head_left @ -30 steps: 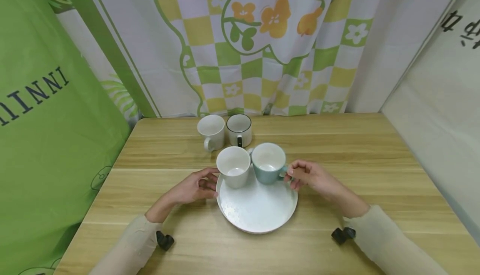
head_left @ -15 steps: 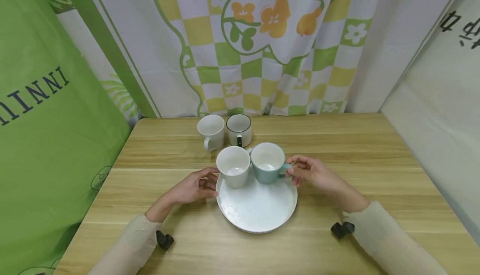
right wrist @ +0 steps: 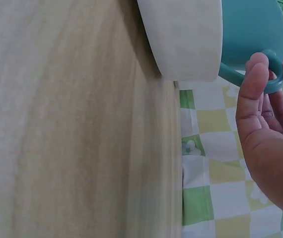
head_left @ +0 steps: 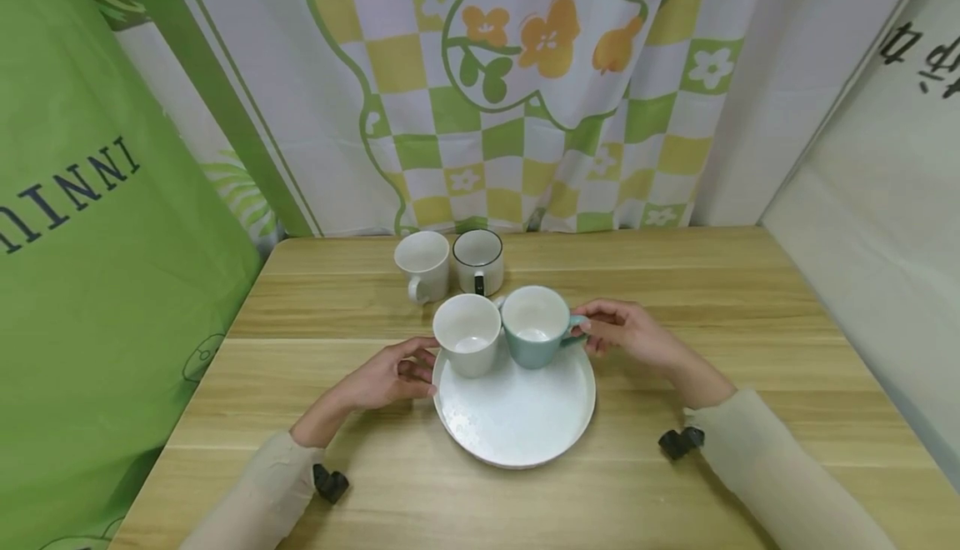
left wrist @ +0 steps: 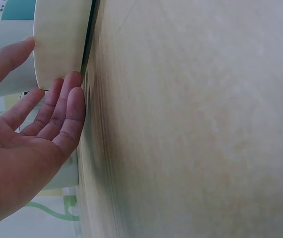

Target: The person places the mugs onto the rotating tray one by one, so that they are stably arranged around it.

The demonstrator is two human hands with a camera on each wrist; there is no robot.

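Observation:
In the head view a white round tray (head_left: 517, 425) lies on the wooden table, carrying a white mug (head_left: 467, 337) and a teal mug (head_left: 534, 350) with a white inside, side by side at its far edge. My right hand (head_left: 628, 333) grips the teal mug's handle, its fingers hooked through and round the loop in the right wrist view. At the tray's left side, my left hand (head_left: 386, 375) holds the edge. The left wrist view has the thumb (left wrist: 13, 57) on the rim and the other fingertips against the tray's outer wall and lower edge.
Behind the tray stand another white mug (head_left: 423, 267) and a white mug with a dark rim (head_left: 480, 262), close together. A checked, flowered curtain (head_left: 540, 117) hangs behind the table (head_left: 675, 275), and a green cloth (head_left: 97, 283) is at the left.
My right hand has moved slightly away from me, and the teal mug's handle has swung with it toward the far side. The left hand and tray look nearly still.

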